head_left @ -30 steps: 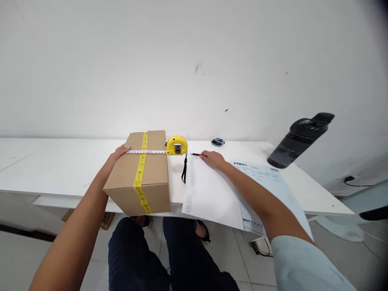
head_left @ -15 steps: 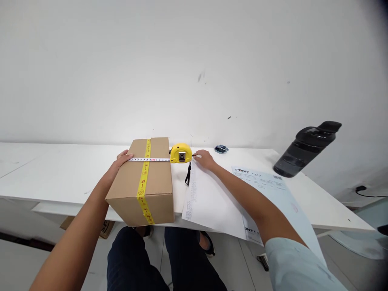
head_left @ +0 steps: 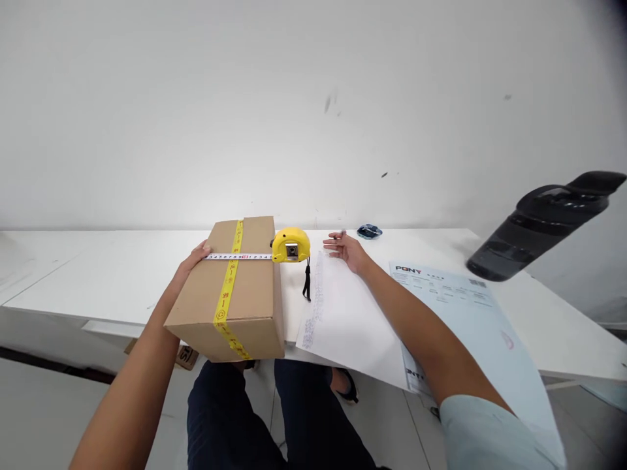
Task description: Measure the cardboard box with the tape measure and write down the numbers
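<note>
A brown cardboard box (head_left: 198, 294), sealed with yellow printed tape, sits at the table's front edge. At its left edge, my left hand (head_left: 194, 256) grips the end of the tape measure's white blade against the cardboard. The blade crosses the box top to the yellow tape measure (head_left: 290, 245) case at the right edge, its black strap hanging down. My right hand (head_left: 349, 252) is over the top of a white sheet (head_left: 347, 313) with handwriting down its left side. Its fingers are partly spread around a slim dark pen, mostly hidden and blurred.
A pale blue printed sheet (head_left: 470, 326) lies under my right forearm, hanging over the front edge. A dark bottle (head_left: 533, 228) stands at the right. By the wall is a small blue patterned object (head_left: 369, 232). Below the table, another carton (head_left: 187, 356) is partly visible.
My right hand has moved slightly away from the tape measure case, and its fingers have loosened and spread. The view has shifted a little; my left hand stays at the box edge.
</note>
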A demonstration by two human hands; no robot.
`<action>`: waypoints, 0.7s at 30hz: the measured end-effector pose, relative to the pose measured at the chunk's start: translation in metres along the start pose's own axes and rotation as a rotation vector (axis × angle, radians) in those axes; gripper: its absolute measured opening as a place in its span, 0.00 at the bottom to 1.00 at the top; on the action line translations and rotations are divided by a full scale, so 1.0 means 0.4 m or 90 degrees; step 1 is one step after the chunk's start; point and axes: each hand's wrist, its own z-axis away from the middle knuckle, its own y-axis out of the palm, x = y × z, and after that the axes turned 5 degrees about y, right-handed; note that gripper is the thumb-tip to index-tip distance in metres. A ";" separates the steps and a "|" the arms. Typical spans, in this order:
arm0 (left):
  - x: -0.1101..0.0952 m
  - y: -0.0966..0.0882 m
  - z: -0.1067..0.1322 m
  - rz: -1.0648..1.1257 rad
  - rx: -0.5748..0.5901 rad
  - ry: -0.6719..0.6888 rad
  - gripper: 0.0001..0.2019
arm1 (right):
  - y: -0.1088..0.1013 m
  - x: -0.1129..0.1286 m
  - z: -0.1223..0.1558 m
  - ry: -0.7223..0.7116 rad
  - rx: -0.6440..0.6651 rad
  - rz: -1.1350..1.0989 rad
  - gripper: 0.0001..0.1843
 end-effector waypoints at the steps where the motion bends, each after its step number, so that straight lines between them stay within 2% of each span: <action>1: -0.002 0.006 0.007 0.001 0.006 -0.019 0.27 | 0.000 -0.008 -0.003 0.002 -0.007 0.003 0.16; 4: -0.006 0.020 0.023 0.014 0.016 -0.054 0.28 | 0.007 -0.023 -0.004 0.004 -0.018 0.022 0.22; 6: -0.008 0.023 0.025 0.012 0.009 -0.071 0.28 | 0.015 -0.024 0.001 -0.006 -0.033 0.085 0.24; 9: -0.010 0.019 0.021 -0.013 -0.016 -0.091 0.27 | 0.027 -0.020 0.011 -0.026 -0.094 0.185 0.18; 11: -0.012 0.015 0.016 -0.035 -0.024 -0.102 0.27 | 0.032 -0.017 0.015 -0.027 -0.133 0.199 0.14; 16: -0.019 0.018 0.020 -0.073 -0.034 -0.085 0.24 | 0.032 -0.014 0.013 -0.040 -0.147 0.231 0.20; 21: -0.022 0.030 0.030 -0.077 -0.003 -0.053 0.28 | 0.030 -0.015 0.011 -0.049 -0.144 0.255 0.20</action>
